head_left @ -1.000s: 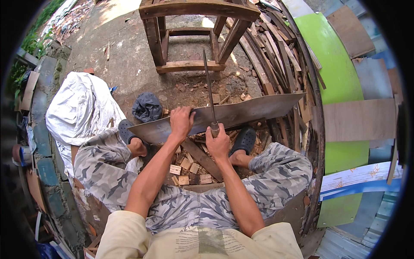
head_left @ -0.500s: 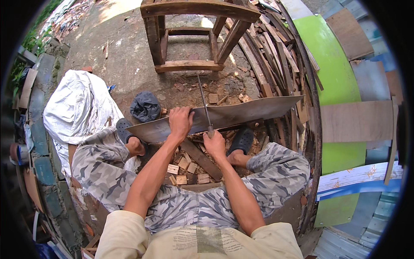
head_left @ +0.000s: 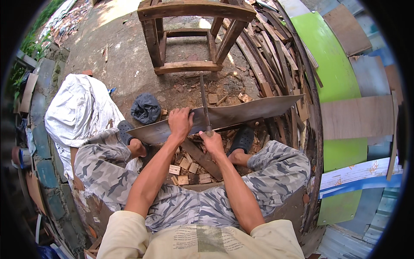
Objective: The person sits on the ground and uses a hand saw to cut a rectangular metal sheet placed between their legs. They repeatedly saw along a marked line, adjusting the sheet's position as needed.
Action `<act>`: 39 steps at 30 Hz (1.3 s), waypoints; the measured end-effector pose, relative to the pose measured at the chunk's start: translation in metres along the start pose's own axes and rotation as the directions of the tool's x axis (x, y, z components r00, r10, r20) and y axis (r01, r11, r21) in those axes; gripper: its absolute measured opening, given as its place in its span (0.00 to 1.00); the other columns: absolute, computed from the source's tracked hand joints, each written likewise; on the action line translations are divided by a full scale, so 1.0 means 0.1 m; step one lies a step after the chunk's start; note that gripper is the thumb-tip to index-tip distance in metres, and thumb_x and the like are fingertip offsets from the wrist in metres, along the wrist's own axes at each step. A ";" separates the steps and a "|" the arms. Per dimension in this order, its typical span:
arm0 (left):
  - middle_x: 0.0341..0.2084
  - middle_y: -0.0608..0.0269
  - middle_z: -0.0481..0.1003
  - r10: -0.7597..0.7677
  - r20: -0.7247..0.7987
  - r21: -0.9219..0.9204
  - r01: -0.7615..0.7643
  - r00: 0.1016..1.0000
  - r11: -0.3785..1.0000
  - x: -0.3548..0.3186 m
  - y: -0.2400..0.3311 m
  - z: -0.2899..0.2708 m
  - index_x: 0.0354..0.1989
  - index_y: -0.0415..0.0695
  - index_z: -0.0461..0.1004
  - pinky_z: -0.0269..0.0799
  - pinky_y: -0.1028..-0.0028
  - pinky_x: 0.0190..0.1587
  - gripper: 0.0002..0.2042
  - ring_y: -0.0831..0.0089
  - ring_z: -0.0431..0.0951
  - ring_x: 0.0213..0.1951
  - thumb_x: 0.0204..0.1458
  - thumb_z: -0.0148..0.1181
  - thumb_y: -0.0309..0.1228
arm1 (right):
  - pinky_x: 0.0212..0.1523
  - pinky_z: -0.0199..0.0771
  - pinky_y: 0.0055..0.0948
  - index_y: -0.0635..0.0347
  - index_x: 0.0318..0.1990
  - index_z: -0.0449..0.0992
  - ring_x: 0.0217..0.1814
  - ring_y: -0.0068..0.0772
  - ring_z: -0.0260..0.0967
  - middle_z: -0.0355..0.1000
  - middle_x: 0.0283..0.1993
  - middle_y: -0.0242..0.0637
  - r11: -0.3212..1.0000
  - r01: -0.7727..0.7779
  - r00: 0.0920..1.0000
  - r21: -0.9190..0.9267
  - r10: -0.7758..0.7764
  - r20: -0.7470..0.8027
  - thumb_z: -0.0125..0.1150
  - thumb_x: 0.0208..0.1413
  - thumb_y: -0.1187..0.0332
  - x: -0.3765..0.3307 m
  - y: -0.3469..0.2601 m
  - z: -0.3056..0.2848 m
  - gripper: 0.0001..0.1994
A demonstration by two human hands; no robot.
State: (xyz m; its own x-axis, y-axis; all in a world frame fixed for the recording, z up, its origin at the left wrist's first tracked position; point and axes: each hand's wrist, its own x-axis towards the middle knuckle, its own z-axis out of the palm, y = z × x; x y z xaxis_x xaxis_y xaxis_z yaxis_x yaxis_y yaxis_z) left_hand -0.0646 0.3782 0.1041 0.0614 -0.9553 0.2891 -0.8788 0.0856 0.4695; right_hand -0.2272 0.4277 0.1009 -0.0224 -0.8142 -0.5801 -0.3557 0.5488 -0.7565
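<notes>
A long, thin plywood-like board [head_left: 254, 110] with a greyish face lies across in front of me, its left end beside my left shoe. My left hand [head_left: 180, 122] grips the board, fingers bent over its far edge left of the saw. Closed around the handle of a handsaw [head_left: 204, 96], my right hand [head_left: 212, 143] is on the near side. The narrow blade points away from me and crosses the board; whether its teeth sit in a cut is too small to tell. Under the board, a dark wooden plank [head_left: 202, 160] slants over the ground.
Small wood blocks [head_left: 183, 179] lie between my legs. A wooden frame [head_left: 188, 68] stands ahead. To the right are a pile of wood strips [head_left: 276, 56] and green panels [head_left: 330, 52]. A white sack [head_left: 77, 103] and a dark cloth bundle [head_left: 145, 108] sit left.
My right hand and the saw have shifted slightly, with the blade now showing a broader side. The left hand keeps its place on the board. The view has tilted a little.
</notes>
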 end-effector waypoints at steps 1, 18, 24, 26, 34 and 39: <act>0.32 0.60 0.79 0.008 -0.005 -0.004 -0.008 1.000 1.000 0.00 0.01 0.00 0.36 0.46 0.78 0.67 0.61 0.46 0.07 0.60 0.77 0.39 0.53 0.63 0.35 | 0.25 0.72 0.40 0.66 0.35 0.74 0.19 0.40 0.73 0.75 0.25 0.46 0.996 0.028 0.999 -0.079 -0.029 -0.015 0.65 0.60 0.58 0.02 0.03 -0.02 0.17; 0.55 0.55 0.73 0.174 -0.174 -0.188 -0.207 0.969 0.960 0.87 0.43 -0.50 0.57 0.46 0.71 0.64 0.57 0.59 0.23 0.55 0.72 0.57 0.52 0.63 0.37 | 0.50 0.72 0.54 0.71 0.48 0.74 0.48 0.70 0.73 0.77 0.40 0.64 0.948 0.021 0.977 -0.318 -0.088 -0.197 0.63 0.59 0.55 -0.30 -0.18 0.04 0.23; 0.72 0.57 0.55 0.670 -0.186 -0.108 -0.693 0.718 0.713 1.64 1.19 -0.76 0.70 0.53 0.59 0.44 0.56 0.74 0.26 0.56 0.51 0.74 0.64 0.52 0.43 | 0.47 0.73 0.54 0.68 0.45 0.75 0.44 0.69 0.74 0.77 0.37 0.63 0.948 0.044 0.961 -0.316 -0.127 -0.247 0.62 0.59 0.56 -0.51 0.00 -0.02 0.20; 0.75 0.58 0.48 0.764 -0.027 -0.098 -0.762 0.645 0.640 1.53 1.02 -0.26 0.73 0.59 0.55 0.36 0.58 0.77 0.27 0.59 0.44 0.76 0.67 0.44 0.48 | 0.44 0.74 0.54 0.66 0.42 0.75 0.42 0.68 0.75 0.77 0.35 0.62 0.949 0.031 0.966 -0.314 -0.109 -0.233 0.62 0.60 0.59 -0.58 -0.03 -0.01 0.16; 0.77 0.56 0.39 0.745 0.032 -0.149 -0.734 0.666 0.663 1.67 1.13 -0.01 0.77 0.56 0.46 0.25 0.54 0.76 0.29 0.52 0.32 0.77 0.69 0.36 0.48 | 0.42 0.74 0.56 0.67 0.40 0.73 0.39 0.69 0.74 0.76 0.32 0.61 0.966 0.056 0.949 -0.254 -0.130 -0.287 0.61 0.60 0.62 -0.58 0.17 0.05 0.14; 0.77 0.54 0.39 0.642 0.437 -0.078 -0.685 0.630 0.725 1.38 0.29 0.31 0.77 0.53 0.45 0.25 0.52 0.76 0.30 0.50 0.34 0.77 0.69 0.36 0.48 | 0.42 0.75 0.51 0.67 0.40 0.75 0.40 0.65 0.76 0.77 0.33 0.59 0.954 0.033 0.970 -0.299 -0.102 -0.221 0.63 0.58 0.62 -0.69 -0.09 -0.01 0.15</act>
State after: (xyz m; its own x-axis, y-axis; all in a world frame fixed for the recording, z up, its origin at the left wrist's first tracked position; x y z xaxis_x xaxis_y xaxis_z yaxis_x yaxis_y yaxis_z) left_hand -0.0961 0.2398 0.1316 -0.7325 -0.6702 0.1195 -0.6417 0.7383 0.2075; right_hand -0.2229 0.4791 0.1481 -0.1915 -0.8878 -0.4186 -0.6189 0.4402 -0.6505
